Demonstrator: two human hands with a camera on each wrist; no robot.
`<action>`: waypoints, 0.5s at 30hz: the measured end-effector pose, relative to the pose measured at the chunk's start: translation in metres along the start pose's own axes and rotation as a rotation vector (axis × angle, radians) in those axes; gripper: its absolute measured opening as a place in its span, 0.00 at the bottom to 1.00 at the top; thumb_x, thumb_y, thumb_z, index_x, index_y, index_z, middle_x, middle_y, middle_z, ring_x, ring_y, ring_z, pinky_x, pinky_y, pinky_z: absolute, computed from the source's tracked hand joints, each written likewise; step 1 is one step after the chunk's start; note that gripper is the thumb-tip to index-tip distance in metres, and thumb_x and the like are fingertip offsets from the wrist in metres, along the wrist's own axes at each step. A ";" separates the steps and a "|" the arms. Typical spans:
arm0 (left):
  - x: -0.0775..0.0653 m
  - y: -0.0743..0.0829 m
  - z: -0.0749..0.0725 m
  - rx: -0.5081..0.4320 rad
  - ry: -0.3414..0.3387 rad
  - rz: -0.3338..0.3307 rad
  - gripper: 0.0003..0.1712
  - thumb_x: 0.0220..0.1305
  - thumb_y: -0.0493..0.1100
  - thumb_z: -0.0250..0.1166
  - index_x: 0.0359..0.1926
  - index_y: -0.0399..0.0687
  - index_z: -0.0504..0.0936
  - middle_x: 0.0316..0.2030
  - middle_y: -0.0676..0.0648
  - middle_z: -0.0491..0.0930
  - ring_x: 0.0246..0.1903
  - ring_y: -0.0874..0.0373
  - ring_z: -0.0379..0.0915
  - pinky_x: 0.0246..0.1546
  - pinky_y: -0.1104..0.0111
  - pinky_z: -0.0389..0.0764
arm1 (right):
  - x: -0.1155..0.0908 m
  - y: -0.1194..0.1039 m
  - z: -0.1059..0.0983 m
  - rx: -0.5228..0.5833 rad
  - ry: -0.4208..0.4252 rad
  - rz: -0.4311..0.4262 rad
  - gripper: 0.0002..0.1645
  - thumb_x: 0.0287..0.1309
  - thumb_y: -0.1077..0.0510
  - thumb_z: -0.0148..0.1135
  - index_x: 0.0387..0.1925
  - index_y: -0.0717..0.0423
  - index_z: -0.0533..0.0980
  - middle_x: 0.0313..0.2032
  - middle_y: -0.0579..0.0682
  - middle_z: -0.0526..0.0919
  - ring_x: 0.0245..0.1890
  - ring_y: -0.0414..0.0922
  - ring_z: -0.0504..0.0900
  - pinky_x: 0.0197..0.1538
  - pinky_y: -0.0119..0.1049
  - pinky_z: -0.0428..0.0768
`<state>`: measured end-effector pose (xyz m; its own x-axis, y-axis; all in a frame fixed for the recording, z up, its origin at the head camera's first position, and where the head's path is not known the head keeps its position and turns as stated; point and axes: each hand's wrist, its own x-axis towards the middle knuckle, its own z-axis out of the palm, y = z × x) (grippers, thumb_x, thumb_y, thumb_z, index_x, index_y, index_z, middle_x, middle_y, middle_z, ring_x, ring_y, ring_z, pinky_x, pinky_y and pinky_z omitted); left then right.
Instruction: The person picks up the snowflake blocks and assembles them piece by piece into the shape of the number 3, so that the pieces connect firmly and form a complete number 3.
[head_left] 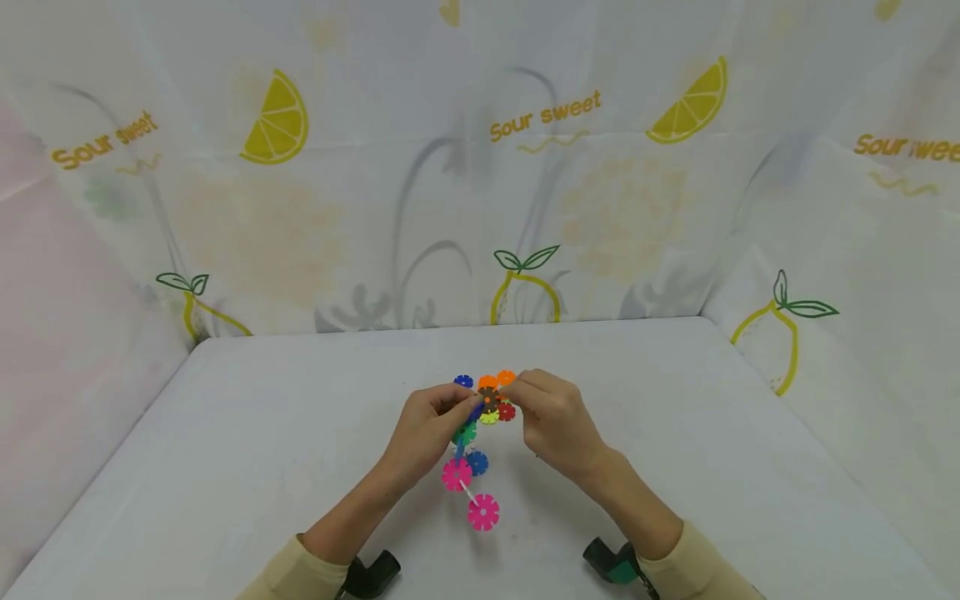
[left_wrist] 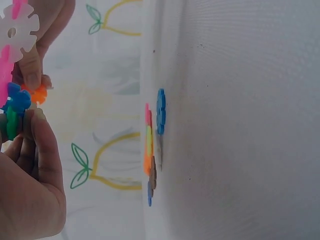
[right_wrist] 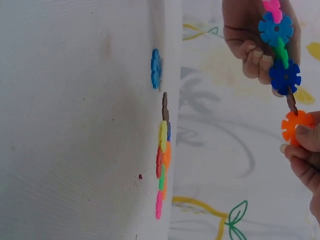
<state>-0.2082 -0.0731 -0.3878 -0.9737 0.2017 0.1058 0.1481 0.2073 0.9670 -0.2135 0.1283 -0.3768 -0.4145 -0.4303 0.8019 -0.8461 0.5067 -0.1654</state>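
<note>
A chain of slotted plastic snowflake discs hangs between my hands over the table. My left hand [head_left: 420, 429] grips the chain near its dark blue disc [right_wrist: 285, 76]. Thumb and fingers of my right hand [head_left: 557, 417] pinch an orange disc [right_wrist: 291, 126] at the chain's upper end. A brown disc [right_wrist: 292, 102], seen edge-on in the right wrist view, joins the orange and dark blue ones. Beyond the left hand the chain runs down through a green disc [right_wrist: 281, 52], a lighter blue disc [right_wrist: 275, 29] and a pink disc [head_left: 457, 474] to another pink disc [head_left: 483, 512].
Loose discs lie on the white table [head_left: 225, 467] under and behind the hands, among them a blue disc [head_left: 477, 463], a red disc [head_left: 507, 412] and a yellow disc [right_wrist: 163, 136]. Black devices [head_left: 372, 575] sit by the wrists. A lemon-printed cloth [head_left: 360, 208] stands behind the table.
</note>
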 end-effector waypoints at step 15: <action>-0.001 0.000 0.001 0.028 0.016 0.006 0.08 0.69 0.44 0.63 0.37 0.45 0.86 0.26 0.46 0.78 0.28 0.57 0.71 0.27 0.75 0.74 | -0.002 -0.003 0.006 -0.078 0.007 -0.032 0.15 0.44 0.81 0.65 0.28 0.62 0.82 0.26 0.50 0.84 0.29 0.41 0.81 0.37 0.29 0.84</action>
<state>-0.2071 -0.0723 -0.3885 -0.9754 0.1875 0.1161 0.1590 0.2332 0.9593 -0.2125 0.1228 -0.3814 -0.3852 -0.4416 0.8103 -0.8297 0.5501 -0.0947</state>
